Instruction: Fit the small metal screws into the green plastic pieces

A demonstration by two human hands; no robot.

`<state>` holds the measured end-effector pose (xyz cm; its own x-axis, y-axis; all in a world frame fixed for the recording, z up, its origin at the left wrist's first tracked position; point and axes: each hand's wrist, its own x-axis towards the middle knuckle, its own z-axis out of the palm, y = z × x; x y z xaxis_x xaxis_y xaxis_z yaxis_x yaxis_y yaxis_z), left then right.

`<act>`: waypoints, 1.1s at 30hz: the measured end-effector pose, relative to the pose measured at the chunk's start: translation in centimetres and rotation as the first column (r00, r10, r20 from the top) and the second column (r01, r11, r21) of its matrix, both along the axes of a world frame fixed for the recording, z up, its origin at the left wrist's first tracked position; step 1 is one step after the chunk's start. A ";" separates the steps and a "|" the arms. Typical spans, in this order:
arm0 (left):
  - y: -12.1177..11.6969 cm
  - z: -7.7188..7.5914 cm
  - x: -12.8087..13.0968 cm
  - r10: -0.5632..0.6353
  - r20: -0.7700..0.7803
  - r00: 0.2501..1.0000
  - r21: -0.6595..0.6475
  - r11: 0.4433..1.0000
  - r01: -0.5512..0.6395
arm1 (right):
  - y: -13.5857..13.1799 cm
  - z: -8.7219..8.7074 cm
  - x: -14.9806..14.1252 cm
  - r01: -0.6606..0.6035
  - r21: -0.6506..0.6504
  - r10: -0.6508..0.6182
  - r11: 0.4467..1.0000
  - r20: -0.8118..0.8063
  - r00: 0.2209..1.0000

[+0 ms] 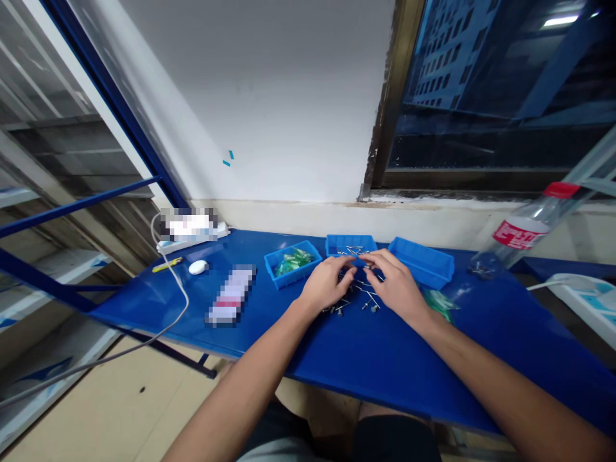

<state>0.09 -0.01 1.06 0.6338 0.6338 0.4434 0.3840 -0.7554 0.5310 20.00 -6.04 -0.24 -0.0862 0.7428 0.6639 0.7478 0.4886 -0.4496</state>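
Left hand: The left hand [327, 284] is bent, with its fingers curved down. The fingertips [350, 262] are just beside the right hand's. I cannot tell if they pinch anything.
Right hand: The right hand [392, 287] is bent the same way, and its fingers reach toward the left hand. It may hold something, but I cannot tell.
Pins: The metal pins [359, 300] lie in a loose heap on the table, under and just in front of both hands. That puts them in easy reach of both.
Middle bin: This blue bin [350, 245] is just past the hands and has some metal bits [349, 251] in it.
Left bin: This blue bin [276, 273] holds green bits [293, 262].
Right bin: This blue bin [421, 262] is tilted up a little. I cannot see inside it.
Loose green bits: A small pile of them [439, 304] lies near the right wrist.
Table: The blue table [366, 378] holds it all, and the bins sit in a row near the wall.
Farther off: There is a clear bottle [522, 231] with a red cap lying on its side, a white power strip [190, 241], and a white cord [181, 298].
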 end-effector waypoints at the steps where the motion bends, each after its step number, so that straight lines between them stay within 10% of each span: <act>1: -0.1 0.0 0.0 -0.002 0.000 1.000 -0.012 1.000 0.002 | -0.2 0.2 -0.2 -0.006 0.006 0.007 1.000 -0.029 1.000; 20: 0.0 -0.2 0.4 -0.005 0.267 0.964 -0.267 0.960 0.079 | -0.9 0.2 -1.3 -0.079 0.076 0.082 0.994 -0.045 0.996; 33: 0.5 -0.9 0.5 -0.038 0.217 0.975 -0.189 0.979 0.080 | -0.5 -1.0 -0.8 -0.010 -0.226 -0.064 0.974 -0.319 0.946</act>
